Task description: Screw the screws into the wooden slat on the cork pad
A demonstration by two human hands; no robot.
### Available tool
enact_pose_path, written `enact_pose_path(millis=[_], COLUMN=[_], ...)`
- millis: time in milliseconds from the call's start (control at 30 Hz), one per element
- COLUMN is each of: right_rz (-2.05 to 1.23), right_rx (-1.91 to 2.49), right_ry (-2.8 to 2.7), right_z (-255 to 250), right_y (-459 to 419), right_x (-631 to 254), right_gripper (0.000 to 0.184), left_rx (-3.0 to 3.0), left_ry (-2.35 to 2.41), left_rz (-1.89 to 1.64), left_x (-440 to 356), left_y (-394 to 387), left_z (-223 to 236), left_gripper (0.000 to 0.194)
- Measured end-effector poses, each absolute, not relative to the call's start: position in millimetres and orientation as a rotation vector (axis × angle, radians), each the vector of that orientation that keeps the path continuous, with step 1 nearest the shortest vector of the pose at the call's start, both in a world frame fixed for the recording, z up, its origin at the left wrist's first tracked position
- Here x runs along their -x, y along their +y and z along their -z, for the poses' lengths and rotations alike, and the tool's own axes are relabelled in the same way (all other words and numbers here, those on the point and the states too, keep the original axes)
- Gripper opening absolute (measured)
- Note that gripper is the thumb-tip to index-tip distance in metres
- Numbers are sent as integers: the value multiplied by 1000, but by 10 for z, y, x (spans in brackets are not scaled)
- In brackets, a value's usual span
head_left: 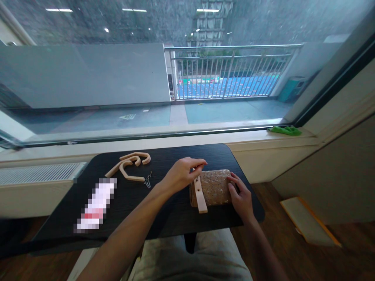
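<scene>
A brown speckled board (215,187) lies flat on the small black table (164,218). A pale wooden strip with holes (200,195) rests across the board's left part. My left hand (183,173) hovers over the strip's far end with thumb and fingers pinched together; what they pinch is too small to make out. My right hand (241,197) lies on the board's right edge, fingers pressed flat on it.
Curved pale wooden pieces (131,166) lie at the table's far left, with small metal screws (148,180) beside them. A blurred white packet (96,207) sits at the left. A window sill with a green object (285,130) runs behind. Wooden floor lies to the right.
</scene>
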State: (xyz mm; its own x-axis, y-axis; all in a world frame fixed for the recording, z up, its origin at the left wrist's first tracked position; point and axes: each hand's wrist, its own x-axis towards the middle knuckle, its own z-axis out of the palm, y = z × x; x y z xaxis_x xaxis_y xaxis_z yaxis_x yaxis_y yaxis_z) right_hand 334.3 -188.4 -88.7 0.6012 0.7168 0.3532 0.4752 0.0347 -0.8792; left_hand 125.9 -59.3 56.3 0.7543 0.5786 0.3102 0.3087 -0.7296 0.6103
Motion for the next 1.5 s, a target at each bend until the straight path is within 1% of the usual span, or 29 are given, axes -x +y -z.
enact_pose_path(millis=[133, 300, 367, 500, 767, 1000, 1200, 1500], right_rz=[-253, -252, -252, -256, -261, -261, -255, -236], right_rx=[1607, 1602, 1595, 1589, 1602, 1583, 1581, 1592], right_ry=[-1015, -1001, -1001, -1000, -1009, -1004, -1000, -1004], right_z=[885, 886, 888, 897, 905, 919, 928, 897], right_y=[-1878, -1878, -1879, -1875, -1860, -1853, -1846, -1848], right_x=[-3342, -3343, -3344, -3347, -3346, -3352, -3357, -3344], right_gripper=[30, 29, 29, 28, 29, 29, 28, 28], left_rx=[-2410, -2395, -2382, -2345, -2283, -2274, -2292, -2329], left_ry=[579, 646, 646, 660, 694, 713, 649, 679], left_rz=[-780, -894, -893, -900, -875, -857, -938, -944], left_x=[-1261, -1258, -1251, -1237, -1233, -1230, -1234, -1217], left_y=[-583, -576, -576, -585, -602, -608, -590, -606], left_z=[-512, -457, -457, -454, -455, -452, -438, -424], left_gripper=[20, 19, 20, 28, 18, 21, 21, 26])
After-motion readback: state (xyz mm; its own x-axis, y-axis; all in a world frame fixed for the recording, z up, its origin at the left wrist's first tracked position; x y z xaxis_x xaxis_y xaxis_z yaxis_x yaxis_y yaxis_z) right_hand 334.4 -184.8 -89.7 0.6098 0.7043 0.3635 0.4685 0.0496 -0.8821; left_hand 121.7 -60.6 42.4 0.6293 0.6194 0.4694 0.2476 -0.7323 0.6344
